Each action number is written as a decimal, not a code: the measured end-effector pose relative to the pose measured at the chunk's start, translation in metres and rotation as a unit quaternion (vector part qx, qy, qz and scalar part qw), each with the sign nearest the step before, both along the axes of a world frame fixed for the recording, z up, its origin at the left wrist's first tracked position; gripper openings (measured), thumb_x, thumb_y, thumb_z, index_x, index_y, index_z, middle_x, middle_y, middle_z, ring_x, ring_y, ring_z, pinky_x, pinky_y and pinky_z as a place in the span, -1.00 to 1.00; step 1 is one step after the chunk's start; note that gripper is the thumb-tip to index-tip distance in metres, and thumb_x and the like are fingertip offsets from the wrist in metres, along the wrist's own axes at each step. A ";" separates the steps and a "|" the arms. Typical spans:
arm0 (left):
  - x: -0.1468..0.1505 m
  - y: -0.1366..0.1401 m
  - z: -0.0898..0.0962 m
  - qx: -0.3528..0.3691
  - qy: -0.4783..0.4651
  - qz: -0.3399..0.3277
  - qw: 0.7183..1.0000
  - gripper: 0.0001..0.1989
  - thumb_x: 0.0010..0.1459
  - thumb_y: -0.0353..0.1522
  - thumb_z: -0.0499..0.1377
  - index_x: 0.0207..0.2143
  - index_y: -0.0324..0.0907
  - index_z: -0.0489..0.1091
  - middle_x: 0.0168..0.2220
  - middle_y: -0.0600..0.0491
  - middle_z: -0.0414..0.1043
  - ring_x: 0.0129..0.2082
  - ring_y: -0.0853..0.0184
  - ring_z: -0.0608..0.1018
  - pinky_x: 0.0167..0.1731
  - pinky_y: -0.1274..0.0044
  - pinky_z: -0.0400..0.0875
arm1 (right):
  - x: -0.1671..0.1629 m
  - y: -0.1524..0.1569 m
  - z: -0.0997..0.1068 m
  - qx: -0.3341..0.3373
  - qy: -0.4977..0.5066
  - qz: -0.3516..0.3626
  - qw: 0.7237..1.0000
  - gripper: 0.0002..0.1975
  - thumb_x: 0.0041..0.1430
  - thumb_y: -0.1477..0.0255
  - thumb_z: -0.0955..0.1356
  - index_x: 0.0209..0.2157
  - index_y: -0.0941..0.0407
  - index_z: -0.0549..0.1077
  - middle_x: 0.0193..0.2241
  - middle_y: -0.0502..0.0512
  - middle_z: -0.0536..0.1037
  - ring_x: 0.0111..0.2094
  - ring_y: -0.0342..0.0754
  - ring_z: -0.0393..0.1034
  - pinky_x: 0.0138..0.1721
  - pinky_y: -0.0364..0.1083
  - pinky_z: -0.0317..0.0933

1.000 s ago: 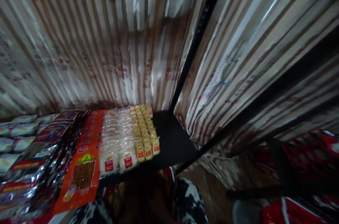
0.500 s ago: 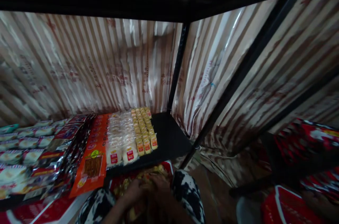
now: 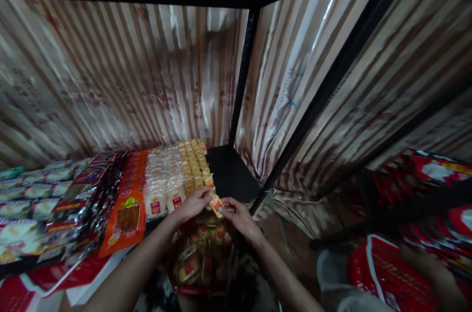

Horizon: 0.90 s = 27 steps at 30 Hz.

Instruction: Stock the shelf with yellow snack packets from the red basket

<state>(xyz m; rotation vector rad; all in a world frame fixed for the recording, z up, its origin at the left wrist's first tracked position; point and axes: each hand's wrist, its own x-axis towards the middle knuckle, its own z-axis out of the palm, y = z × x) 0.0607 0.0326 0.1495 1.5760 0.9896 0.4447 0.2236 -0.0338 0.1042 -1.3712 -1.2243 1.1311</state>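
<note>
A small yellow snack packet [image 3: 217, 206] with a red label is pinched between my two hands. My left hand [image 3: 196, 203] closes its fingers at the packet's upper left end, just in front of the rows of matching yellow packets [image 3: 195, 164] on the black shelf [image 3: 230, 174]. My right hand [image 3: 238, 216] grips the other end with thumb and fingers. Below my hands, a red container [image 3: 184, 290] between my knees holds many more loose yellow packets [image 3: 201, 253].
Left of the yellow rows lie clear-wrapped white packets [image 3: 162, 179], an orange snack bag [image 3: 127, 213], dark shiny packs [image 3: 92, 189] and white packs [image 3: 27, 226]. A black post [image 3: 287, 155] slants at right. Another person's arm [image 3: 431, 265] is beside a red bag [image 3: 387, 272].
My hands have risen out of the container to the shelf's front edge, now with a yellow packet between them. The camera view has tilted down slightly.
</note>
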 end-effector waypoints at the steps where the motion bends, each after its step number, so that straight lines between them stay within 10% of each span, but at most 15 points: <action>1: 0.005 0.004 0.002 -0.023 -0.026 0.008 0.999 -0.65 0.15 -0.25 0.00 -0.09 -0.28 0.32 -0.25 0.01 0.41 -0.39 0.42 0.45 -0.25 0.51 0.36 | 0.004 0.004 0.002 0.004 0.003 -0.010 1.000 -0.64 -0.11 0.15 0.41 -0.37 0.15 0.49 -0.41 0.06 0.55 -0.35 -0.07 0.41 -0.27 -0.12 0.29; 5: 0.021 0.020 0.002 -0.033 -0.047 0.019 0.998 -0.60 0.09 -0.36 0.09 0.00 -0.29 0.25 -0.20 -0.01 0.41 -0.33 0.42 0.47 -0.23 0.53 0.38 | 0.018 0.020 0.002 0.021 0.013 -0.037 0.999 -0.60 -0.12 0.15 0.42 -0.30 0.15 0.49 -0.42 0.06 0.55 -0.36 -0.09 0.41 -0.31 -0.14 0.29; 16: 0.068 0.101 0.021 0.262 0.148 0.016 0.953 -0.59 0.09 -0.45 0.03 0.02 -0.26 0.31 -0.05 -0.08 0.42 -0.09 0.28 0.47 -0.04 0.47 0.34 | 0.053 0.119 -0.008 0.084 -0.124 -0.082 0.985 -0.65 0.00 0.26 0.34 -0.17 0.12 0.47 -0.30 0.08 0.52 -0.30 -0.06 0.39 -0.36 -0.15 0.25; 20: 0.074 0.119 0.017 0.355 0.223 0.044 0.907 -0.52 0.10 -0.49 -0.03 0.11 -0.31 0.22 0.16 -0.14 0.21 0.15 0.23 0.28 0.13 0.43 0.19 | 0.052 0.167 -0.024 0.084 -0.148 -0.126 0.977 -0.63 0.01 0.30 0.31 -0.12 0.13 0.43 -0.29 0.10 0.52 -0.30 -0.05 0.40 -0.24 -0.09 0.28; 27: 0.076 0.137 0.001 0.443 0.325 -0.091 0.830 -0.55 0.04 -0.49 -0.02 0.02 -0.39 0.32 0.14 -0.23 0.24 0.27 0.10 0.07 0.25 0.24 -0.17 | 0.038 0.232 -0.060 0.078 -0.162 -0.137 0.974 -0.67 0.01 0.42 0.25 -0.15 0.10 0.43 -0.26 0.08 0.54 -0.26 -0.05 0.42 -0.13 -0.05 0.27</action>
